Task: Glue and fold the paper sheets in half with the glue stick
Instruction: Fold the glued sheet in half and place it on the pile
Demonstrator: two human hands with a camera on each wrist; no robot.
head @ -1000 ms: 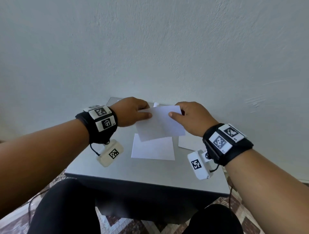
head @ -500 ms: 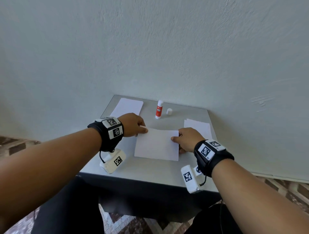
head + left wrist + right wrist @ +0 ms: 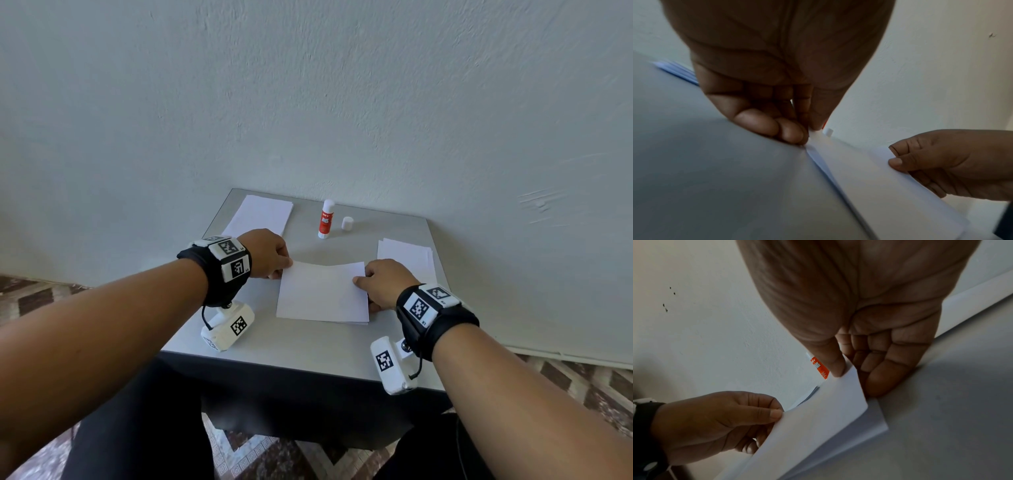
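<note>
A white paper sheet (image 3: 322, 294) lies folded over on the grey table (image 3: 294, 346), its upper flap bowed a little above the lower half. My left hand (image 3: 274, 255) pinches the flap's far left corner between thumb and fingers (image 3: 795, 134). My right hand (image 3: 383, 281) pinches the right edge, thumb (image 3: 836, 368) on top of the sheet (image 3: 818, 418). The glue stick (image 3: 326, 220), white with a red label, stands uncapped at the back of the table. Its white cap (image 3: 347, 223) sits just right of it.
A stack of white sheets (image 3: 262, 215) lies at the table's back left, another stack (image 3: 407, 257) at the right behind my right hand. The wall (image 3: 308, 102) rises right behind the table. Patterned floor shows on both sides.
The flap, held up in the air a second ago, has come down onto the lower half. Both hands moved down and apart to its corners. The head view tilted, revealing the glue stick.
</note>
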